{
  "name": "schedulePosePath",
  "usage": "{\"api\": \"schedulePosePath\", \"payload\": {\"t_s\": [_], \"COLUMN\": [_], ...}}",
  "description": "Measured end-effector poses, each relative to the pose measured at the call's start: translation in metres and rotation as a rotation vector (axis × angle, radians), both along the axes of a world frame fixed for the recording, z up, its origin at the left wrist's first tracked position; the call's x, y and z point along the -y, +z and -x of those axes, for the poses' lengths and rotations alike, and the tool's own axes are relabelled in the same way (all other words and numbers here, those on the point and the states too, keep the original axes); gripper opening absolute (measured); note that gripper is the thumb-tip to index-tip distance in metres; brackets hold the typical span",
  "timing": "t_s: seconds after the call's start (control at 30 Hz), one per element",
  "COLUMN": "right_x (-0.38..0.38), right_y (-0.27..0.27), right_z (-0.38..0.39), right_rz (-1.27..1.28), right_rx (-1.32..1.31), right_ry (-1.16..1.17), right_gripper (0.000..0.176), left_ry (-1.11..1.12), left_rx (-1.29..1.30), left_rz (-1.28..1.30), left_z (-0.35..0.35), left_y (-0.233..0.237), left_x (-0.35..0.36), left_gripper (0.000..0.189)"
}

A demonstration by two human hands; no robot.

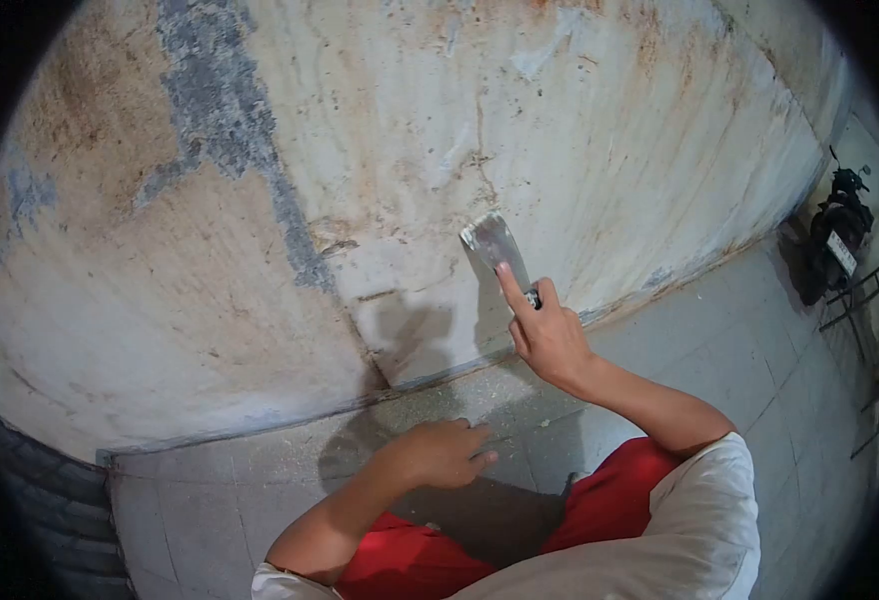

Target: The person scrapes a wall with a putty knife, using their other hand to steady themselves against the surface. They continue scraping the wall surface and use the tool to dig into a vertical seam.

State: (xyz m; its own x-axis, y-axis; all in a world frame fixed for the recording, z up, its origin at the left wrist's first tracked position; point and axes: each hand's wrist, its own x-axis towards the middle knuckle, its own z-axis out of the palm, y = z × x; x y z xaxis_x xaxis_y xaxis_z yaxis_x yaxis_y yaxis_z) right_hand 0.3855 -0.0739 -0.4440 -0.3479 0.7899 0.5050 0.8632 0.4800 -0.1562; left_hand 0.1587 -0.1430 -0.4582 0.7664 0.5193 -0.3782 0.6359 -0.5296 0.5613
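Observation:
My right hand (552, 338) is closed round the handle of a putty knife (501, 248), its index finger stretched along the blade. The broad metal blade points up at the stained wall (400, 180), with its whitish, crusted edge right at the peeling paint below a vertical crack. My left hand (448, 453) hangs free over the floor, fingers apart and nothing in them. Shadows of my arm and the tool fall on the lower wall.
Grey floor tiles (740, 345) meet the wall's base, with pale flakes scattered along it. A parked motorbike (840, 235) stands at the far right, near a dark metal rack (857, 305). Dark ridged material (50, 510) lies at lower left. A bare grey patch (218, 90) runs down the wall.

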Motion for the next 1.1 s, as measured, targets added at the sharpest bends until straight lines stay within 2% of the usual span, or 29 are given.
{"api": "schedulePosePath", "payload": {"t_s": [0.03,0.1,0.17,0.3,0.5,0.63,0.73,0.8,0.87,0.93,1.07,1.1], "right_x": [-0.005,-0.015,-0.016,-0.011,-0.019,-0.012,-0.022,-0.022,-0.011,-0.01,-0.039,-0.041], "right_y": [0.001,0.04,0.047,0.019,0.066,0.042,0.08,0.096,0.071,0.067,0.117,0.128], "right_z": [-0.002,0.021,0.024,-0.006,0.001,-0.018,-0.017,-0.004,-0.009,-0.016,-0.02,-0.017], "right_rz": [0.0,-0.147,-0.156,-0.1,-0.206,-0.109,-0.228,-0.271,-0.231,-0.203,-0.309,-0.344], "right_rx": [0.001,-0.082,-0.101,-0.073,-0.122,-0.083,-0.169,-0.348,-0.316,-0.279,-0.319,-0.354], "right_ry": [-0.005,0.019,0.034,-0.012,0.057,-0.044,0.007,0.017,-0.013,-0.036,0.039,0.067], "right_gripper": [0.085,0.087,0.087,0.085,0.084,0.082,0.08,0.077,0.076,0.075,0.075,0.074], "left_ry": [0.006,0.014,-0.038,-0.008,-0.029,-0.065,-0.066,-0.064,-0.058,-0.054,-0.051,-0.049], "left_rx": [-0.031,-0.069,-0.088,0.009,-0.133,-0.084,-0.123,-0.15,-0.083,-0.129,-0.142,-0.145], "left_rz": [0.012,0.019,0.048,0.033,0.047,0.046,0.052,0.053,0.035,0.049,0.033,0.034], "left_z": [-0.003,-0.008,-0.016,-0.01,-0.021,-0.025,-0.029,-0.03,-0.026,-0.023,-0.028,-0.032], "left_y": [-0.001,-0.001,-0.002,-0.016,-0.005,-0.013,-0.003,-0.002,-0.012,-0.011,-0.013,-0.001], "left_x": [0.001,-0.002,-0.006,-0.003,-0.011,-0.009,-0.009,-0.011,-0.011,-0.011,-0.008,-0.007], "left_gripper": [0.051,0.051,0.05,0.051,0.054,0.057,0.057,0.057,0.057,0.057,0.058,0.058]}}
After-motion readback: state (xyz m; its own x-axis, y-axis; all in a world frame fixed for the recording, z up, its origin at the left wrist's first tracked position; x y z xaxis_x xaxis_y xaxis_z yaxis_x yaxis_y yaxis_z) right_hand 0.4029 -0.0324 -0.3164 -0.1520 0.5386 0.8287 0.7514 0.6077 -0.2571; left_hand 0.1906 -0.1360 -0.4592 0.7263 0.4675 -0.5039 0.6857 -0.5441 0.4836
